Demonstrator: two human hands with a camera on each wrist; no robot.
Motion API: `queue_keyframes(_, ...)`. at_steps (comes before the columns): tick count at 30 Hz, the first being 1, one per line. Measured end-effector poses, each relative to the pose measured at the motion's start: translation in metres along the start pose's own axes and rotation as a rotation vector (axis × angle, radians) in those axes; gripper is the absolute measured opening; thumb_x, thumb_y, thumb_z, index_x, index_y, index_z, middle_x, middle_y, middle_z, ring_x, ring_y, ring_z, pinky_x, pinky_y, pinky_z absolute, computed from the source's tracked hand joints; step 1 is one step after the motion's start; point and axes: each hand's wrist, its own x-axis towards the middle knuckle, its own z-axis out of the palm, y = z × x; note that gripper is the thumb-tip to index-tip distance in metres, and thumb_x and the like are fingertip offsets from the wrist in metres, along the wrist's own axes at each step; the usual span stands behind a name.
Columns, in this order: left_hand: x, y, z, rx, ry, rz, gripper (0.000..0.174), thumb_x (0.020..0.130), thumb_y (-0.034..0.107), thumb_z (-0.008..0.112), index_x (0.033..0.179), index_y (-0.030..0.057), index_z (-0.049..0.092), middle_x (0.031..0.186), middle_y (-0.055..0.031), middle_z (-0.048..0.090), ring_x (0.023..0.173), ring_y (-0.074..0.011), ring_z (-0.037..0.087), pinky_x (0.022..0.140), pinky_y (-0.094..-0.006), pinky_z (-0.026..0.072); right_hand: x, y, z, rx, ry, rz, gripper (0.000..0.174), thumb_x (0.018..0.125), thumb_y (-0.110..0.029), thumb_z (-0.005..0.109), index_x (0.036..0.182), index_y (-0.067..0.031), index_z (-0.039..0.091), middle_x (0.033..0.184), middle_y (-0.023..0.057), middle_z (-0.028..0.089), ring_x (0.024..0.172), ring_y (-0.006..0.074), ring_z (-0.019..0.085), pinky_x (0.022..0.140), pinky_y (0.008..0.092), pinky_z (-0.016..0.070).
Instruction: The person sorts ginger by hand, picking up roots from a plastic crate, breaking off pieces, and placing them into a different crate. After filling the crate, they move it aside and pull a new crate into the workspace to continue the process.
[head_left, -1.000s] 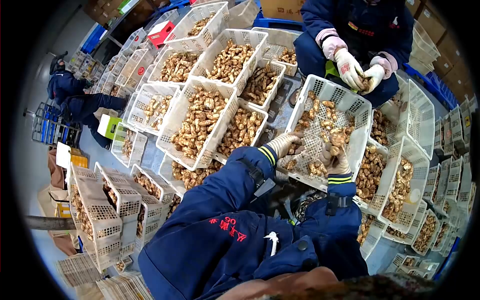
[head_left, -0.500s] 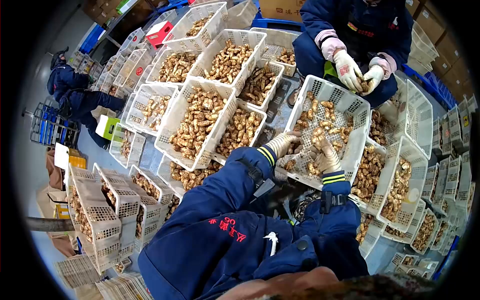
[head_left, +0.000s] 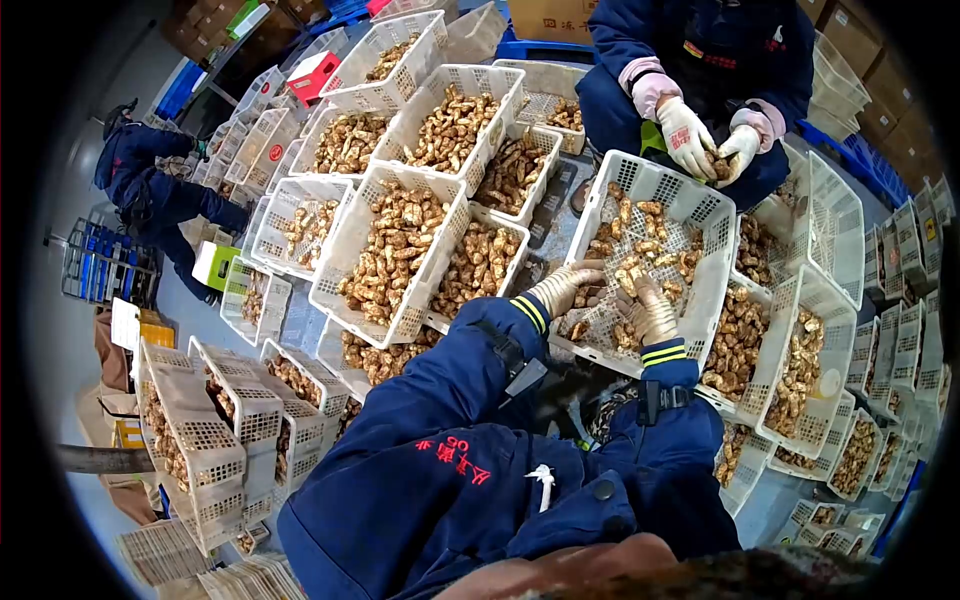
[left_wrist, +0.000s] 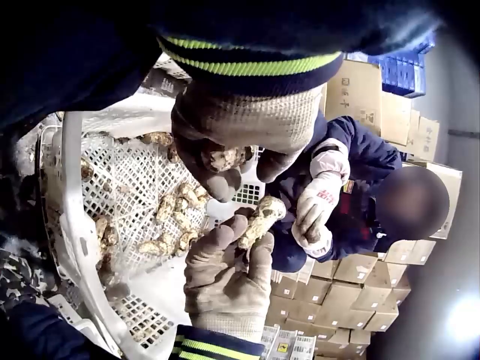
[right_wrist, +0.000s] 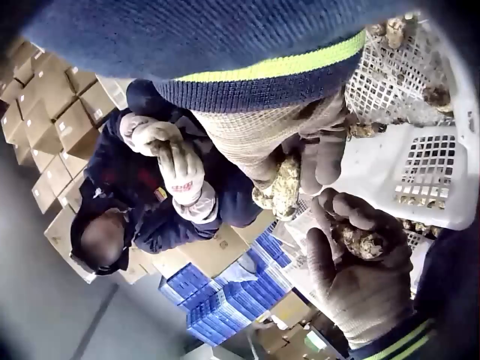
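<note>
Both hands wear pale knit gloves with dark palms and fingers. My left hand (head_left: 565,288) is over the near left part of a white perforated crate (head_left: 712,285). Its fingers curl round a brown, knobbly mushroom (left_wrist: 223,158). Just to its right, my right hand (head_left: 652,312) pinches a second mushroom (right_wrist: 283,189), pale and stubby, between thumb and fingers. This one sticks out past the fingertips (left_wrist: 237,226) in the left wrist view. Loose mushrooms (head_left: 650,222) lie scattered on the crate's floor below the hands.
Opposite, a person in white gloves (head_left: 690,140) handles a mushroom at the crate's far edge. Crates heaped with mushrooms (head_left: 395,250) stand close on the left, more crates (head_left: 790,400) on the right. Cardboard boxes (head_left: 550,20) are behind. Another person (head_left: 150,180) bends at far left.
My right hand has moved left, bringing its mushroom closer to the left hand. The left hand stays almost in place. The person at far left has shifted posture slightly.
</note>
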Motion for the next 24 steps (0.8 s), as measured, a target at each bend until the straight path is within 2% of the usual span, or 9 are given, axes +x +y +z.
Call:
queue_keyframes(2, -0.002, 0.001, 0.001, 0.018, 0.014, 0.001, 0.049, 0.086, 0.021, 0.066, 0.13, 0.0094, 0.046, 0.102, -0.007, 0.063, 0.084, -0.0181, 0.063, 0.071, -0.0317, 0.0543, 0.003, 0.003, -0.002, -0.056, 0.02, 0.016, 0.04, 0.089, -0.021, 0.062, 0.122, -0.0036, 0.046, 0.105, 0.0078, 0.058, 0.089, 0.0246, 0.061, 0.077, 0.0381, 0.0549)
queue_keyframes(3, -0.002, 0.001, 0.002, 0.032, 0.013, 0.005, 0.051, 0.086, 0.022, 0.066, 0.131, 0.0094, 0.045, 0.103, -0.007, 0.062, 0.086, -0.018, 0.062, 0.072, -0.0318, 0.0538, 0.003, 0.003, -0.001, -0.06, 0.017, 0.019, 0.04, 0.09, -0.02, 0.06, 0.124, -0.0024, 0.047, 0.106, 0.0079, 0.06, 0.086, 0.0232, 0.061, 0.077, 0.0376, 0.0549)
queue_keyframes(5, -0.004, 0.002, 0.003, 0.059, 0.01, 0.013, 0.055, 0.086, 0.024, 0.067, 0.133, 0.0094, 0.043, 0.105, -0.007, 0.062, 0.09, -0.0177, 0.061, 0.073, -0.0322, 0.0526, 0.002, 0.004, -0.001, -0.079, -0.019, 0.011, 0.042, 0.09, -0.021, 0.06, 0.126, -0.0025, 0.047, 0.108, 0.008, 0.06, 0.086, 0.0229, 0.062, 0.077, 0.0375, 0.055)
queue_keyframes(8, -0.003, 0.001, 0.005, 0.107, 0.031, 0.038, 0.048, 0.088, 0.021, 0.065, 0.13, 0.007, 0.047, 0.107, -0.0061, 0.061, 0.086, -0.0172, 0.063, 0.075, -0.0333, 0.0544, 0.002, 0.006, -0.001, -0.2, -0.043, 0.019, 0.044, 0.091, -0.02, 0.06, 0.129, -0.0026, 0.047, 0.109, 0.0082, 0.061, 0.085, 0.0227, 0.064, 0.077, 0.0357, 0.0556)
queue_keyframes(9, -0.001, 0.0, 0.002, 0.15, 0.016, 0.045, 0.05, 0.088, 0.023, 0.065, 0.131, 0.0058, 0.046, 0.111, -0.0067, 0.061, 0.091, -0.0163, 0.062, 0.077, -0.0325, 0.0536, 0.001, 0.007, -0.001, -0.253, -0.042, 0.024, 0.043, 0.091, -0.02, 0.06, 0.129, -0.0026, 0.048, 0.108, 0.0079, 0.061, 0.086, 0.0226, 0.064, 0.076, 0.0351, 0.0557)
queue_keyframes(13, -0.005, 0.004, 0.011, 0.304, 0.029, 0.086, 0.056, 0.088, 0.026, 0.065, 0.134, 0.0039, 0.044, 0.118, -0.0082, 0.059, 0.098, -0.0149, 0.06, 0.077, -0.0292, 0.0527, -0.008, 0.002, 0.012, -0.485, -0.045, -0.019, 0.041, 0.091, -0.018, 0.061, 0.126, -0.0003, 0.051, 0.107, 0.0069, 0.061, 0.088, 0.0181, 0.063, 0.075, 0.0309, 0.0555)
queue_keyframes(16, -0.012, 0.007, 0.016, 0.325, 0.039, -0.01, 0.056, 0.087, 0.03, 0.067, 0.132, 0.0046, 0.046, 0.114, -0.0066, 0.06, 0.093, -0.0128, 0.06, 0.075, -0.0289, 0.0531, -0.011, 0.0, 0.017, -0.469, -0.077, 0.007, 0.043, 0.091, -0.016, 0.06, 0.128, 0.0011, 0.049, 0.111, 0.009, 0.06, 0.094, 0.0182, 0.061, 0.077, 0.0312, 0.0552)
queue_keyframes(24, -0.005, 0.001, 0.008, 0.361, 0.026, 0.012, 0.059, 0.087, 0.032, 0.067, 0.133, 0.0039, 0.045, 0.108, -0.0057, 0.063, 0.086, -0.0121, 0.061, 0.069, -0.0264, 0.053, -0.009, 0.004, 0.014, -0.481, -0.138, 0.005, 0.041, 0.091, -0.013, 0.058, 0.129, 0.0019, 0.049, 0.114, 0.0087, 0.059, 0.097, 0.0162, 0.06, 0.081, 0.0296, 0.0536)
